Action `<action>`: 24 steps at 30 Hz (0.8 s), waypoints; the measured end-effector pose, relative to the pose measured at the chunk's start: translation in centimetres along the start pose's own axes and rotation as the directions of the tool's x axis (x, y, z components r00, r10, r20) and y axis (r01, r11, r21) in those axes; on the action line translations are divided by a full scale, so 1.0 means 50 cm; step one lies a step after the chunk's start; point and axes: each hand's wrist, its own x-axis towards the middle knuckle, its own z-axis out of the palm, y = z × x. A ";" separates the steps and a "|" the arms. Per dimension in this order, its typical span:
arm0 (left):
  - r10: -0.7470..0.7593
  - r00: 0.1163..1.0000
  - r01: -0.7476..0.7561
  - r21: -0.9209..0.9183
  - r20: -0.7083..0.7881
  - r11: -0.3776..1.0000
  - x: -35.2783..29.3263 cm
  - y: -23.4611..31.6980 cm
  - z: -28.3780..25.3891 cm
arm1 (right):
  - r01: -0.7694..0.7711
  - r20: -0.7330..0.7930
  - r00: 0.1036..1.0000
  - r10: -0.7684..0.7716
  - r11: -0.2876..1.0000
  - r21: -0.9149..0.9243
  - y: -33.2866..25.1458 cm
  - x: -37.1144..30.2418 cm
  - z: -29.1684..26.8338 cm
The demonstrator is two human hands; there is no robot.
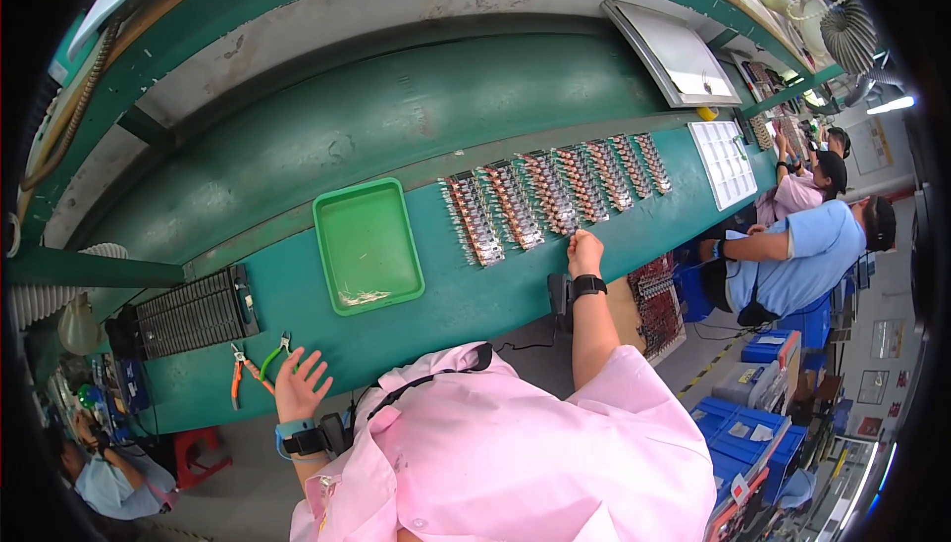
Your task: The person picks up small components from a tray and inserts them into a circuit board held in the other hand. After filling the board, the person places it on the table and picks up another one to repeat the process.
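Note:
My left hand (300, 383) hovers at the bench's near edge, palm up with fingers spread and nothing in it. Close beside it lie orange-handled pliers (237, 380) and green-handled pliers (270, 359). My right hand (584, 253) is closed at the near end of a row of small wired components (548, 193). Whatever its fingers pinch there is too small to make out. Several similar rows stand side by side, including one at the left end (473, 220) and one at the right end (652, 162).
A green tray (416, 265) with thin pale offcuts sits left of the rows. A white compartment tray (726, 167) lies on the right, a dark slatted rack (193, 316) on the left. Co-workers sit along the bench at right, one in blue (807, 255); another is at lower left.

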 end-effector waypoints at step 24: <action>-0.015 1.000 0.015 -0.026 -0.020 1.000 0.003 -0.008 -0.008 | -0.153 0.000 0.988 0.153 0.986 -0.065 -0.021 0.007 -0.006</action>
